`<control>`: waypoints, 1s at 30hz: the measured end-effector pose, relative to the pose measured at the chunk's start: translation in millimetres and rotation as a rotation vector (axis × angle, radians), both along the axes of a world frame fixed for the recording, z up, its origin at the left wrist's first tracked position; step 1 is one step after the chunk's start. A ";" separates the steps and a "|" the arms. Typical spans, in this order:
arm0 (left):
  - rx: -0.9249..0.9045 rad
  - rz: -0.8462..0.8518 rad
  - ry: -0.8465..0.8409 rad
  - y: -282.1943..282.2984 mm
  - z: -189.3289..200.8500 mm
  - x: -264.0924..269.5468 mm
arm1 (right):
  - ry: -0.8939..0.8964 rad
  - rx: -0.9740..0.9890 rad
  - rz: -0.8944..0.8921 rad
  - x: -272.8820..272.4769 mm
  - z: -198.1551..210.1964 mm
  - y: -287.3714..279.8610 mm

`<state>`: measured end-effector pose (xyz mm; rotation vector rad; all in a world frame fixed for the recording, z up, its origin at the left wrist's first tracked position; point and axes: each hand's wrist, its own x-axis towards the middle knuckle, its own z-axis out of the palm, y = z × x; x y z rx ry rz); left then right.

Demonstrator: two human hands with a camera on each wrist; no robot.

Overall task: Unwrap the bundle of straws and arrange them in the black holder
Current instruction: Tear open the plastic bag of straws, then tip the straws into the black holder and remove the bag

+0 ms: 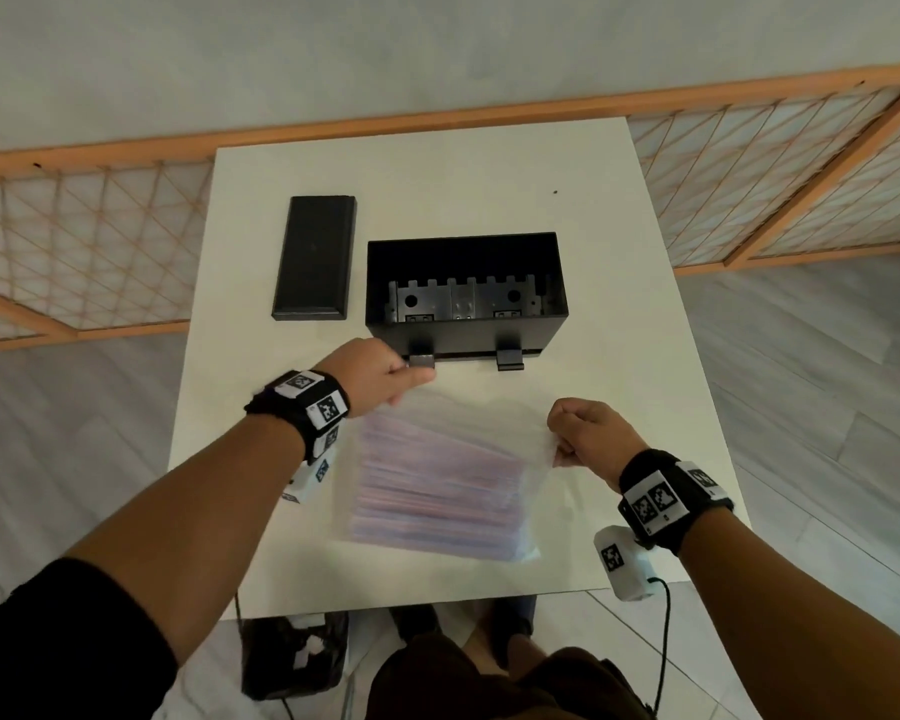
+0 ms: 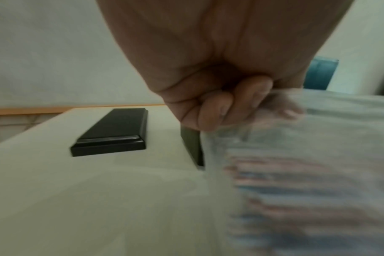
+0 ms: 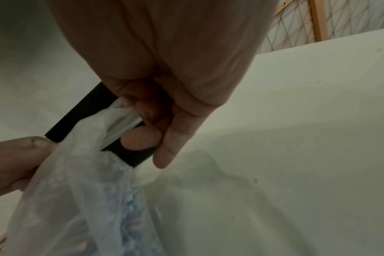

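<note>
A clear plastic bag (image 1: 468, 423) holds a bundle of pink and blue straws (image 1: 437, 485) over the near half of the white table (image 1: 619, 283). My left hand (image 1: 385, 379) pinches the bag's far left corner, and my right hand (image 1: 583, 433) grips its right edge with curled fingers. The bag is stretched between them. In the left wrist view my fingers (image 2: 228, 107) clamp blurred plastic (image 2: 318, 138). In the right wrist view the bunched wrap (image 3: 81, 181) runs from my right fingers (image 3: 143, 138). The open black holder (image 1: 463, 288) stands just beyond, with metal parts inside.
The holder's black lid (image 1: 315, 257) lies flat to the left of it, also seen in the left wrist view as the lid (image 2: 112, 133). A wooden lattice screen (image 1: 780, 179) stands behind the table. A dark bin (image 1: 294, 657) sits on the floor under the near edge.
</note>
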<state>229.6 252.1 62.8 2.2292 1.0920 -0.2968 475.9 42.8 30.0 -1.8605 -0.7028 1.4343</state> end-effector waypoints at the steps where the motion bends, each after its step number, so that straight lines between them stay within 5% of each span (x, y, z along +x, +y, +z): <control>1: 0.016 0.016 0.001 3.8 3.1 -9.8 | -0.012 0.013 -0.009 2.6 2.7 -1.0; 6: 0.141 0.113 -0.016 3.6 35.7 -41.9 | -0.108 0.119 -0.023 9.4 34.5 -5.0; 11: 0.197 0.364 -0.274 -47.9 74.3 -40.9 | -0.246 0.305 0.066 -4.3 85.3 -12.0; 13: 0.048 0.567 -0.459 -67.4 80.5 -40.1 | -0.359 0.315 0.053 -11.5 97.1 -17.4; 16: -0.534 1.046 -0.836 -85.6 78.8 -44.3 | -0.543 0.303 0.033 -21.8 102.9 -24.6; 18: -0.812 1.213 -0.951 -92.2 78.0 -49.3 | -0.587 0.319 0.054 -27.9 103.0 -29.6; 26: -0.909 1.211 -0.981 -113.6 87.5 -76.0 | -0.582 0.303 0.149 -32.8 98.4 -44.7; 30: -0.717 1.196 -1.019 -117.6 94.3 -77.8 | -0.615 0.374 0.108 -38.1 115.3 -44.0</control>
